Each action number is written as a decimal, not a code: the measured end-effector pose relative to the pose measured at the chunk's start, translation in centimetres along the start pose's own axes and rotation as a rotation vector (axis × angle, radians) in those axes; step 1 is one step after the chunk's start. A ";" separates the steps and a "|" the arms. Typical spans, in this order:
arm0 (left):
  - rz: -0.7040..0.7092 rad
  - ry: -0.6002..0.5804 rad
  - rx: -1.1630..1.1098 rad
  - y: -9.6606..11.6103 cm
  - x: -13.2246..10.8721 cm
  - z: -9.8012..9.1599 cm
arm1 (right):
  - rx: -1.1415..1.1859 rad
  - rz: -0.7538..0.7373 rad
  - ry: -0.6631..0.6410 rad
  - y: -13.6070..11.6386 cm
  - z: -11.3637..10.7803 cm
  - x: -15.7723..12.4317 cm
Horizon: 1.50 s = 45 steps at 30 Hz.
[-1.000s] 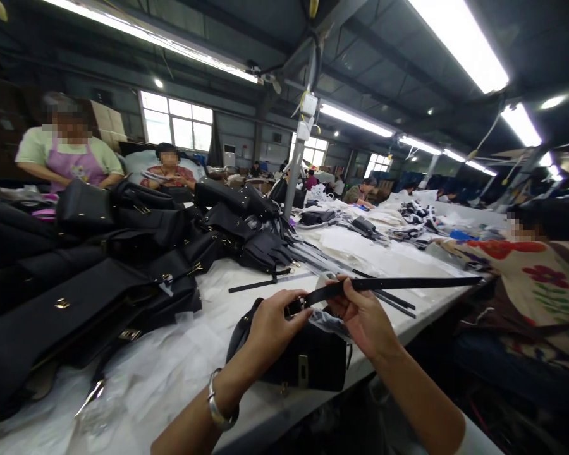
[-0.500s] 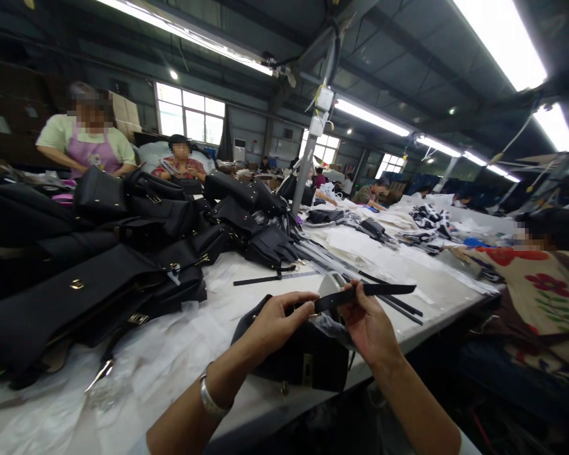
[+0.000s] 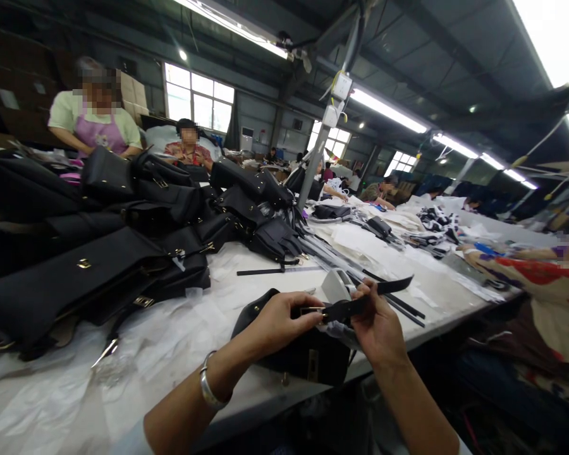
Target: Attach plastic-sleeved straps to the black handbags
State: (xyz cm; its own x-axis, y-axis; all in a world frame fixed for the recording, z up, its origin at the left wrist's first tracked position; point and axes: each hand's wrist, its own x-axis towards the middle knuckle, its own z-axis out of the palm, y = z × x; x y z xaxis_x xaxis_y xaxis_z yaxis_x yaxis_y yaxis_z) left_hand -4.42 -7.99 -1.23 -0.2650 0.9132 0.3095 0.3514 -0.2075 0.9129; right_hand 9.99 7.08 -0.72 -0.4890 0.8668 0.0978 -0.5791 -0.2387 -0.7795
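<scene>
My left hand [image 3: 277, 322] pinches the metal buckle end of a black leather strap [image 3: 355, 305], just above a small black handbag [image 3: 294, 357] that lies at the table's near edge. My right hand [image 3: 377, 322] grips the same strap a little further along; the strap's free end [image 3: 398, 284] sticks out short to the right. A silver bracelet [image 3: 207, 388] circles my left wrist. A clear plastic wrap [image 3: 334, 330] shows under the strap.
A big heap of black handbags [image 3: 123, 227] covers the left of the white-covered table [image 3: 180, 347]. Loose black straps [image 3: 389, 303] and a roll of tape [image 3: 337, 285] lie beyond my hands. Two people sit far left; another person in a flowered top [image 3: 545, 291] is at the right.
The strap's free end on the right has grown much shorter as it slid leftward through my right hand toward the buckle. The camera view has tilted slightly.
</scene>
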 end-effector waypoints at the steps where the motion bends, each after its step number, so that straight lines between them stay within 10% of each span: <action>1: -0.006 -0.002 -0.011 0.0 0.0 0.0 | -0.009 -0.014 0.008 -0.1 0.2 -0.3; 11: -0.020 0.046 -0.054 -0.4 0.0 0.1 | -0.435 0.013 -0.271 -0.6 1.5 -3.1; 22: -0.085 0.087 -0.072 -0.6 -0.1 0.1 | -0.995 -0.122 -0.249 -1.3 1.0 -3.3; 29: 0.107 -0.061 -0.021 -0.8 -0.7 -1.5 | -1.102 -0.193 -0.246 -1.0 1.2 -3.4; 37: -0.020 0.048 0.033 -0.9 -0.7 -0.3 | -1.131 -0.136 -0.301 -0.5 0.6 -3.5; 45: -0.159 -0.077 -0.423 -1.3 -0.9 -1.3 | -1.059 -0.189 -0.291 -0.7 1.2 -4.4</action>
State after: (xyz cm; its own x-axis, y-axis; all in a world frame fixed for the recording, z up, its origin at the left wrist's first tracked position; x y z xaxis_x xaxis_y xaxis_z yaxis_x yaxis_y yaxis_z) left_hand -5.82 -8.97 -2.31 -0.2130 0.9654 0.1504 -0.0903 -0.1727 0.9808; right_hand 11.78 2.88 0.09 -0.6666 0.6807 0.3039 0.1209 0.5009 -0.8570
